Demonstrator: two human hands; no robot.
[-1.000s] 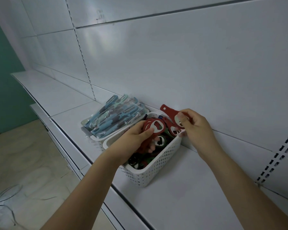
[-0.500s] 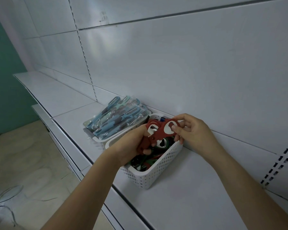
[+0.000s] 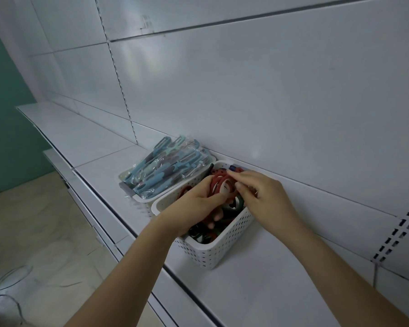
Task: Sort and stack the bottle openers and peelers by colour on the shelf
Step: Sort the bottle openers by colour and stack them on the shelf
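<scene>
a: what's the left hand (image 3: 194,206) got?
b: a bunch of red bottle openers (image 3: 220,185), fingers curled under them and the thumb pressed across the top. it's holding them just above the white perforated basket (image 3: 213,251).
a: and the right hand (image 3: 262,197)?
b: right against the same bunch, fingertips (image 3: 240,185) bent in and touching the top opener. i can't tell if it's pinching one or only nudging it.
a: where's the rest?
b: more openers, red, green and dark ones, lie loose in the basket under the hands. the basket sits on the white shelf (image 3: 257,279), close to the back panel.
a: the peelers?
b: the blue and grey peelers (image 3: 165,166), wrapped in clear plastic, are piled in a second white basket (image 3: 137,197) touching the first one's left side.
</scene>
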